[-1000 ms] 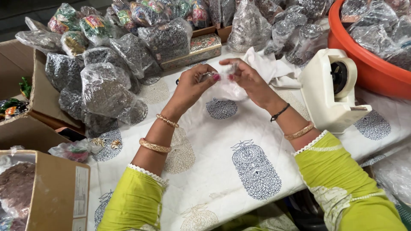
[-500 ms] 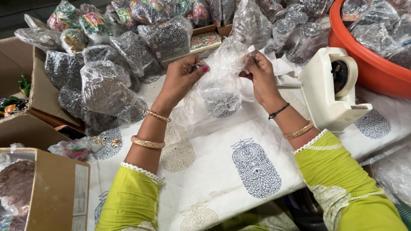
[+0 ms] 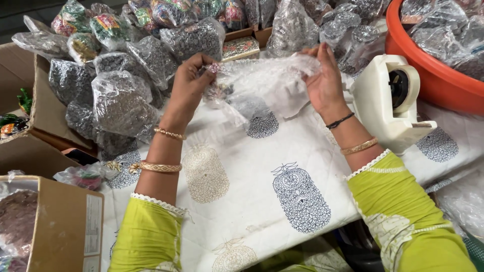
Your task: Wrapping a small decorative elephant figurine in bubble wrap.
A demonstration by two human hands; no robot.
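My left hand (image 3: 190, 85) and my right hand (image 3: 324, 79) hold a clear plastic bag (image 3: 262, 85) stretched between them, each pinching one top corner. The bag hangs above a white printed cloth (image 3: 242, 166) that covers the work surface. It looks thin and crinkled, and I cannot tell if anything is inside. Both wrists wear gold bangles and the sleeves are lime green.
A white tape dispenser (image 3: 390, 103) stands right of my right hand. An orange tub (image 3: 433, 75) of filled bags sits at the far right. Several packed plastic bags (image 3: 121, 95) pile up at the back and left. Cardboard boxes (image 3: 55, 226) stand at the left edge.
My hands were close together over a small folded piece. They have moved apart and lifted, spreading the plastic bag wide between them.
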